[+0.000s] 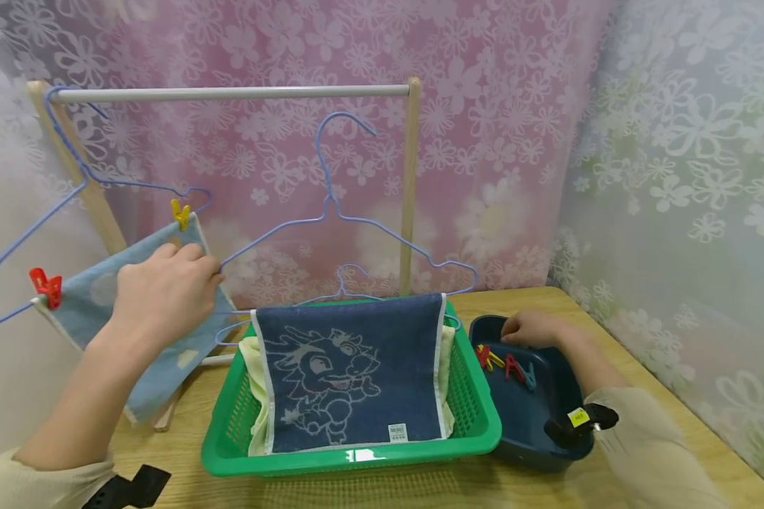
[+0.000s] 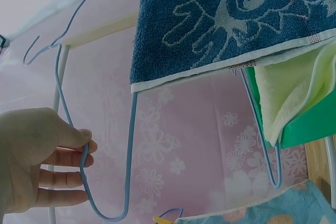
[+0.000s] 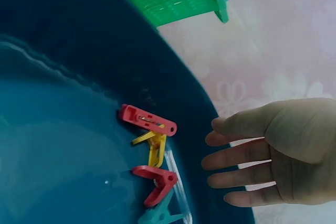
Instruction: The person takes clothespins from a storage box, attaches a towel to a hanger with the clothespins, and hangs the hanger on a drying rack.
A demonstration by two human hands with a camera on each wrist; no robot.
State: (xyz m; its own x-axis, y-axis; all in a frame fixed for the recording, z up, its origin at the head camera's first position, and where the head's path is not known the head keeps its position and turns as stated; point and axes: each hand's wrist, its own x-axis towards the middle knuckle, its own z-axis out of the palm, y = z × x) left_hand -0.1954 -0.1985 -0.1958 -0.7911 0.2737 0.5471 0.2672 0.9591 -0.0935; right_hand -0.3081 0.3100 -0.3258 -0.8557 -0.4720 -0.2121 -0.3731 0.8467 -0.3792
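My left hand [image 1: 165, 290] pinches one shoulder of a blue wire clothes hanger [image 2: 85, 169] between thumb and fingers. A dark blue towel [image 1: 350, 382] with a pale cartoon dragon drapes over this hanger's lower bar, in front of a green basket [image 1: 356, 456]. My right hand [image 1: 535, 329] reaches over the far rim of a navy tub [image 1: 525, 417]. In the right wrist view its fingers [image 3: 236, 156] are extended, holding nothing. Near them in the tub lie red clothespins [image 3: 157, 182], a yellow clothespin [image 3: 156, 150] and a teal clothespin [image 3: 160, 213].
At left, a light blue towel [image 1: 165, 360] hangs from another hanger [image 1: 15, 244], fastened with a red clothespin [image 1: 51, 288] and a yellow clothespin [image 1: 180, 213]. A rack with a white rail [image 1: 242, 92] stands behind. Pale yellow cloth [image 1: 255, 367] and further hangers are in the basket.
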